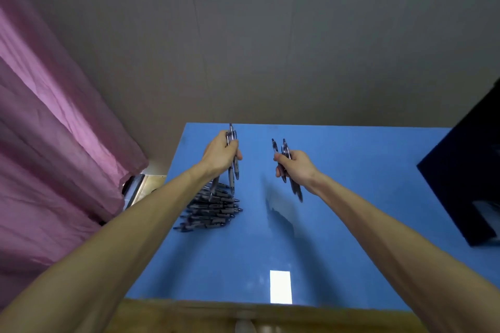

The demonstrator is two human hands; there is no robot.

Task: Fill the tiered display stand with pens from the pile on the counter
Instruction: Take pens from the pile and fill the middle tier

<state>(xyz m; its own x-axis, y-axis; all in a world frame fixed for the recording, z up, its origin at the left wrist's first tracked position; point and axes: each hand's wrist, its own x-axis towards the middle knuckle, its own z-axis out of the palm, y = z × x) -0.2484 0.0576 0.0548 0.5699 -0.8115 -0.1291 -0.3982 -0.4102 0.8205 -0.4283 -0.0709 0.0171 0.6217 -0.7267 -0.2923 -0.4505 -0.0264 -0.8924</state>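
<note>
Grip, left hand [220, 153]: fingers curled round a small bunch of pens [233, 159], held near upright directly above the far end of the pile [211, 208]; barrels are gathered parallel, judged so that several can be carried in one trip

Grip, right hand [295, 166]: fingers wrapped round a second bunch of pens [286, 162], well to the right of the pile, tips pointing down and toward the person; exact count cannot be told, as the lower ends are blurred

Pile: dark pens laid roughly parallel in a loose heap on the blue worktop [351, 224], below the left hand; many remain, so the filling is judged far from complete

Tiered display stand: not identifiable; a dark box-like object [470, 170] is seen far right of the pile at the worktop edge, but its nature cannot be told

White rectangle [280, 286]: bright patch on the worktop, nearer the person than the pile, possibly a reflection

Pink curtain [54, 130]: hung to the left of the pile, beyond the worktop edge

Both bunches are judged lifted clear of the worktop for transfer
</note>
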